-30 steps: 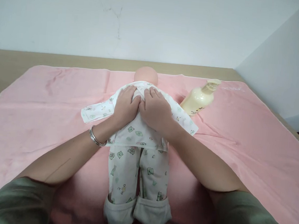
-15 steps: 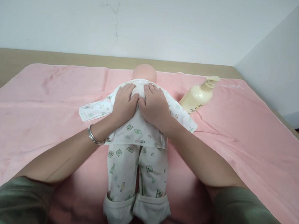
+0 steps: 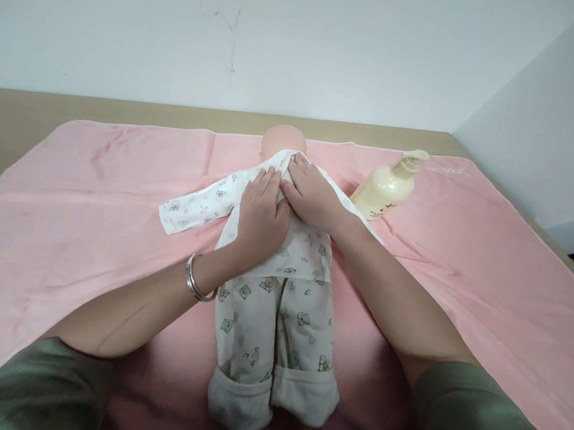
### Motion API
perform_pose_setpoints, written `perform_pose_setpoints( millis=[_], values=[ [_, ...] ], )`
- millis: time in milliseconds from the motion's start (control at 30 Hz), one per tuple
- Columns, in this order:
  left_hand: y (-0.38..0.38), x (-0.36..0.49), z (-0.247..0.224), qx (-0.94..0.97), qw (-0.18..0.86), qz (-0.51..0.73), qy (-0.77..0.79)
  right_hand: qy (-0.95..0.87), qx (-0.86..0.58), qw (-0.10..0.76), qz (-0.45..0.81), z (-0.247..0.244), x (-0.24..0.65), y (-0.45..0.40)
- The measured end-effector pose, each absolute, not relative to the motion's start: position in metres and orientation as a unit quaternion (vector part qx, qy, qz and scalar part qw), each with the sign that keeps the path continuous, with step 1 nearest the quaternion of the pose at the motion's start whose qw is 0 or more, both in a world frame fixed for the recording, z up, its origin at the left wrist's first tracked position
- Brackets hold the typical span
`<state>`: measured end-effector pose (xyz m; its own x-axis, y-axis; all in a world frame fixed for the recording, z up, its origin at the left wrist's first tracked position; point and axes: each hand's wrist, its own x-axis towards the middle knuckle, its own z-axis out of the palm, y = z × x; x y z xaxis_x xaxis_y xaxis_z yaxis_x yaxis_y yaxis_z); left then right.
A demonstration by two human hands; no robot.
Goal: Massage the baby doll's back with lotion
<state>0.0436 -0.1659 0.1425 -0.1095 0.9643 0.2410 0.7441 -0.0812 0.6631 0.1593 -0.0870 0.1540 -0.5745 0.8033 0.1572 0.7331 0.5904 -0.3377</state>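
Note:
A doll [image 3: 283, 140] lies on a pink cloth [image 3: 131, 229], its bald head at the far end. It wears a white printed top [image 3: 309, 250] and matching trousers [image 3: 249, 318] with turned-up cuffs. My left hand [image 3: 262, 213] rests on the top's upper middle, fingers stretched forward. Beside it my right hand [image 3: 313, 194] lies open near the collar, its thumb close to the left fingers. Both palms face the fabric, which is creased between them. A silver bangle circles my left wrist.
A cream pump bottle [image 3: 383, 189] lies tilted on the cloth, right of the doll's shoulder. Beyond the cloth's far edge runs a light wooden surface [image 3: 175, 115] against a white wall [image 3: 330, 46].
My left hand has slid nearer and to the right over the top. My right hand has moved slightly toward the collar. The fabric has bunched near the neck, and the view has shifted a little.

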Motion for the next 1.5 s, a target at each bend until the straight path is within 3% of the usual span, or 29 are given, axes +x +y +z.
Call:
perform_pose_setpoints(
  millis=[433, 633, 867, 1167, 1500],
  values=[
    [-0.150, 0.029, 0.141, 0.521, 0.297, 0.501, 0.624, -0.873, -0.466, 0.132, 0.058, 0.160, 0.153, -0.106],
    [-0.123, 0.005, 0.130, 0.579, 0.207, 0.443, 0.653, -0.855, -0.495, 0.152, -0.044, 0.155, 0.139, -0.153],
    [-0.121, 0.005, 0.126, 0.644, 0.129, 0.387, 0.647, -0.819, -0.532, 0.187, 0.106, 0.153, 0.148, -0.107],
    [-0.128, 0.010, 0.133, 0.639, 0.109, 0.370, 0.665, -0.858, -0.478, 0.143, 0.124, 0.155, 0.157, -0.095],
    [-0.159, 0.032, 0.133, 0.653, 0.054, 0.388, 0.648, -0.875, -0.431, 0.176, 0.134, 0.155, 0.165, -0.084]
  ],
)
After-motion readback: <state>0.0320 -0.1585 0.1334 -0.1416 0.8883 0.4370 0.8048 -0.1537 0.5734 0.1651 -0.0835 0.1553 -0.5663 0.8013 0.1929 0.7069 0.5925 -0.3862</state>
